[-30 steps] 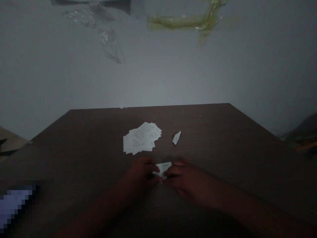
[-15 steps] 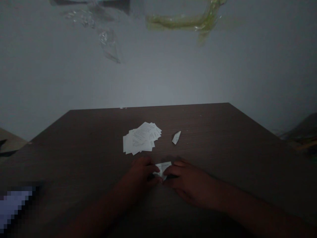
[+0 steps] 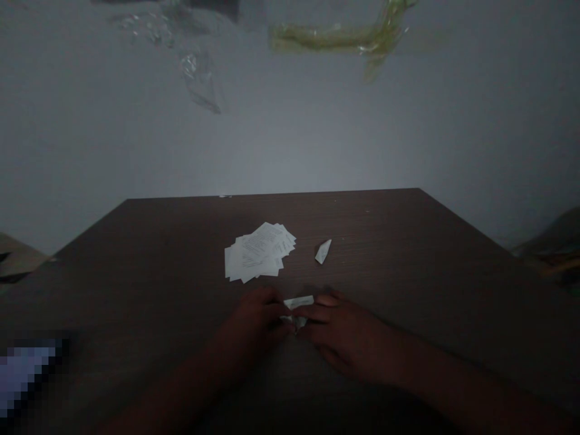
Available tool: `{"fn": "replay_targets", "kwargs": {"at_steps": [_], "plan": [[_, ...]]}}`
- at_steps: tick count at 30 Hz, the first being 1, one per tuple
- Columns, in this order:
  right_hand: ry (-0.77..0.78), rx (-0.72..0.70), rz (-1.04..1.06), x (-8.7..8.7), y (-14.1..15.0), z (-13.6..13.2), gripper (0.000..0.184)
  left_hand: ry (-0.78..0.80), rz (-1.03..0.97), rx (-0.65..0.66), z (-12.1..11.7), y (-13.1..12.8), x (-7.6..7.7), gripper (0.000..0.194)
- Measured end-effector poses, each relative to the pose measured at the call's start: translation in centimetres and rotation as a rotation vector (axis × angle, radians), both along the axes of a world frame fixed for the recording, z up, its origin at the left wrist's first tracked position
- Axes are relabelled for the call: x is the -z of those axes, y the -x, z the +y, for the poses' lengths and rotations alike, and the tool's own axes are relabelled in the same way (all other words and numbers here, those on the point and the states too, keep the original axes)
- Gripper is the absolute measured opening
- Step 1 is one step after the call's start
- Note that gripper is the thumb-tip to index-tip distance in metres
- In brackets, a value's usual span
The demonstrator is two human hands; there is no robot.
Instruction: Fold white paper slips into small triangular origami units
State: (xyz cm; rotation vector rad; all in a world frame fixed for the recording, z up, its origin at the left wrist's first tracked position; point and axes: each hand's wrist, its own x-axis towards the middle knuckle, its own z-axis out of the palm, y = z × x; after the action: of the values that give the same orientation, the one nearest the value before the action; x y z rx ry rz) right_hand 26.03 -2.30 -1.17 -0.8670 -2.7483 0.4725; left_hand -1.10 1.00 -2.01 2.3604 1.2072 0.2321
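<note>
A small piece of paper (image 3: 299, 301), partly folded, lies on the table between my two hands. My left hand (image 3: 259, 317) grips its left side, with thumb and fingertips closed on it. From the right, my right hand (image 3: 342, 329) reaches across the paper, its index finger laid over the middle and its fingers closed against the sheet. My fingers cover much of the paper, so its lower folds are only partly visible. Beyond my left hand sits a loose pile of printed paper squares (image 3: 260, 254). A folded paper piece (image 3: 323, 251) rests to the right of that pile.
The dark wooden table (image 3: 389, 241) meets a pale wall (image 3: 290, 139) at its far edge. Clear and yellowish tape (image 3: 326, 39) sticks to the wall. At the lower left is a blurred, pixelated bright object (image 3: 22, 374).
My right index finger has moved left across the paper, reaching close to my left fingertips. The paper pile and the folded piece stay where they were.
</note>
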Motion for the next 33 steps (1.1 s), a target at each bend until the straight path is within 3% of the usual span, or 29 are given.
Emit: {"fn": "replay_targets", "kwargs": {"at_steps": [11, 19, 28, 33], "plan": [[0.097, -0.012, 0.028, -0.1, -0.2, 0.9, 0.064, 0.024, -0.023, -0.016, 0.1, -0.4, -1.1, 0.018], [0.067, -0.028, -0.042, -0.4, -0.1, 0.7, 0.06, 0.03, -0.03, -0.037, -0.3, -0.5, -1.3, 0.015], [-0.007, -0.002, -0.019, 1.0, -0.1, 0.6, 0.058, -0.014, -0.139, -0.109, 0.0, -0.3, -0.1, 0.024], [-0.026, -0.025, -0.04, 1.0, -0.1, 0.6, 0.062, -0.026, -0.152, -0.138, 0.1, -0.5, -0.2, 0.025]]}}
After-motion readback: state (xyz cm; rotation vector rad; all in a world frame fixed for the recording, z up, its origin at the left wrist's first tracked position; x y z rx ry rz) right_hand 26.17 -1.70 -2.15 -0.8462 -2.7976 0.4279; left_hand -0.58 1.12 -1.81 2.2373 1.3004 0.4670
